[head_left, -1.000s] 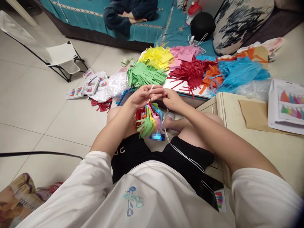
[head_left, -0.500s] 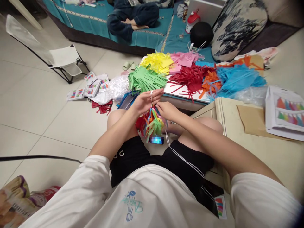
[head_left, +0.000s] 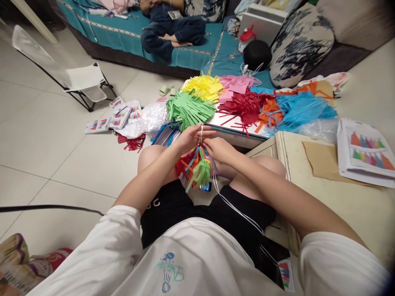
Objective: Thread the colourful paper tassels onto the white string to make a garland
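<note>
My left hand [head_left: 190, 139] pinches a white string [head_left: 201, 132] near its top, the other fingers stretched out. My right hand [head_left: 217, 149] is closed on the same string just below, at the top of a bunch of coloured paper tassels [head_left: 196, 167] that hangs over my lap. The white string [head_left: 237, 209] runs on down across my black shorts to the right. Ahead on a low board lie heaps of fringed paper: green [head_left: 188, 109], yellow [head_left: 203, 86], pink [head_left: 237, 84], red [head_left: 243, 107], orange [head_left: 269, 110] and blue [head_left: 299, 108].
A cream cabinet top [head_left: 333, 193] at my right holds a brown envelope [head_left: 323, 159] and printed cards [head_left: 366, 152]. More cards [head_left: 121, 115] and a clear plastic bag [head_left: 152, 116] lie on the tiled floor. A folding chair [head_left: 77, 80] stands left. Another person sits on a teal mattress [head_left: 123, 29].
The camera has tilted up a little. My right hand slid down from beside the left hand to the tassel tops, and the tassel bunch has gathered closer under both hands.
</note>
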